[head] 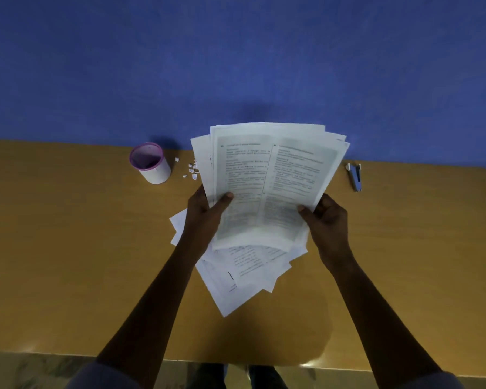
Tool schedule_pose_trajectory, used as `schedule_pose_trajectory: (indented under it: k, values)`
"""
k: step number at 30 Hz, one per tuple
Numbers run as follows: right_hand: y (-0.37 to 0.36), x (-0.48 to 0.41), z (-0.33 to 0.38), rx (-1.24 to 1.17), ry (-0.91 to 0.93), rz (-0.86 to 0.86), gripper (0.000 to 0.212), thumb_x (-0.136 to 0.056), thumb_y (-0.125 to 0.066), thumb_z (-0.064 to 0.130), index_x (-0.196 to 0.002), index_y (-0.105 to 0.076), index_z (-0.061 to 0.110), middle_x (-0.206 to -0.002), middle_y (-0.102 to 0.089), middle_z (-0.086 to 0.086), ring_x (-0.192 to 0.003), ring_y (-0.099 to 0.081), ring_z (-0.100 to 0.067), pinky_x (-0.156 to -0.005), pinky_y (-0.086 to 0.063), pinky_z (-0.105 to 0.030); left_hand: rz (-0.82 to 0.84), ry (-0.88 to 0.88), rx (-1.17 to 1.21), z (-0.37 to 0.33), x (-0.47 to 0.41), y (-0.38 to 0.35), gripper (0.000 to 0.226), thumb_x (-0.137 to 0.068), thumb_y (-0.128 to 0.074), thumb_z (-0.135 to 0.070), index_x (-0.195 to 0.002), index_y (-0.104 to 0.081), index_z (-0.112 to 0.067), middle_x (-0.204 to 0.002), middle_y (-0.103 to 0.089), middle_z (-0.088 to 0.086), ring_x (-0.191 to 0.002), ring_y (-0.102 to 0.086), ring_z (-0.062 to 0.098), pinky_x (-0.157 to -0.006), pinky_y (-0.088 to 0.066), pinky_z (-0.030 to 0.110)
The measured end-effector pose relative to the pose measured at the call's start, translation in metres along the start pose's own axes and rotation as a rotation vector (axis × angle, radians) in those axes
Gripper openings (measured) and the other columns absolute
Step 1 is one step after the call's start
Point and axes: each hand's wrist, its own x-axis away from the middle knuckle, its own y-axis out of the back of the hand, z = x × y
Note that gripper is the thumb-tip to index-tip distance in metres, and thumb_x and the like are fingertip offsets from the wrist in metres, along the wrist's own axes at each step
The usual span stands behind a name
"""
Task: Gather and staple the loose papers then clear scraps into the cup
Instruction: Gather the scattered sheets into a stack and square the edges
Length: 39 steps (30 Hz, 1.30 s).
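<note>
I hold a fanned bundle of printed papers [272,175] tilted up above the table, its sheets not squared. My left hand [205,211] grips the bundle's lower left edge, thumb on the top page. My right hand [327,217] grips the lower right edge the same way. More loose sheets [242,279] lie spread on the table under my hands. A white cup with a purple rim [150,162] stands upright at the back left. Several small white scraps [191,169] lie between the cup and the papers. A blue stapler [355,176] lies at the back right.
The wooden table [68,248] runs against a blue wall [236,66]. Its front edge [54,353] is near the bottom of the view, with the floor and my legs below it.
</note>
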Motion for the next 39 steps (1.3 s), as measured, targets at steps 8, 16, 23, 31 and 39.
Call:
schedule_pose_trajectory:
  k: [8, 16, 23, 31, 39]
  values:
    - [-0.004, 0.006, -0.001, 0.062, 0.031, -0.007, 0.035, -0.091, -0.070, -0.007, -0.122, -0.067, 0.009, -0.114, -0.075, 0.003, -0.109, -0.072, -0.012, -0.093, -0.060, -0.038, -0.051, -0.056, -0.031, -0.003, 0.005, 0.003, 0.058, -0.081, -0.073, -0.013, -0.136, -0.059, -0.003, -0.125, -0.072, 0.009, -0.115, -0.070, 0.022, -0.092, -0.062, 0.036]
    - [-0.013, 0.005, -0.016, 0.142, 0.074, 0.021, 0.052, -0.076, -0.057, -0.012, -0.124, -0.060, 0.005, -0.116, -0.071, -0.006, -0.112, -0.069, -0.018, -0.087, -0.061, -0.036, -0.053, -0.006, -0.055, 0.014, 0.008, 0.001, 0.045, -0.086, -0.074, -0.004, -0.128, -0.061, -0.013, -0.120, -0.073, 0.001, -0.112, -0.071, 0.017, -0.093, -0.062, 0.042]
    - [-0.026, -0.002, -0.026, 0.424, 0.164, 0.034, 0.039, -0.095, -0.065, 0.000, -0.133, -0.059, 0.004, -0.121, -0.069, -0.002, -0.110, -0.065, -0.012, -0.089, -0.058, -0.028, -0.131, 0.032, -0.260, 0.026, 0.012, -0.010, 0.044, -0.094, -0.073, -0.028, -0.134, -0.060, -0.016, -0.124, -0.068, -0.005, -0.116, -0.064, 0.013, -0.098, -0.059, 0.039]
    - [-0.029, -0.022, -0.015, 0.701, 0.057, 0.107, 0.030, -0.091, -0.068, 0.005, -0.120, -0.064, 0.000, -0.115, -0.072, -0.016, -0.102, -0.068, -0.030, -0.070, -0.044, -0.019, -0.289, 0.239, -0.202, 0.041, 0.020, -0.015, 0.037, -0.095, -0.071, -0.030, -0.128, -0.058, -0.021, -0.118, -0.066, -0.005, -0.108, -0.066, 0.019, -0.075, -0.054, 0.024]
    - [-0.041, -0.023, -0.049, 0.871, -0.321, 0.220, 0.042, -0.089, -0.058, 0.008, -0.131, -0.057, 0.004, -0.125, -0.064, -0.016, -0.117, -0.061, -0.036, -0.080, -0.044, -0.028, -0.194, 0.561, -0.498, 0.072, 0.027, -0.036, 0.049, -0.091, -0.069, -0.024, -0.136, -0.050, -0.025, -0.165, -0.015, 0.012, -0.147, -0.022, 0.045, -0.113, -0.037, 0.059]
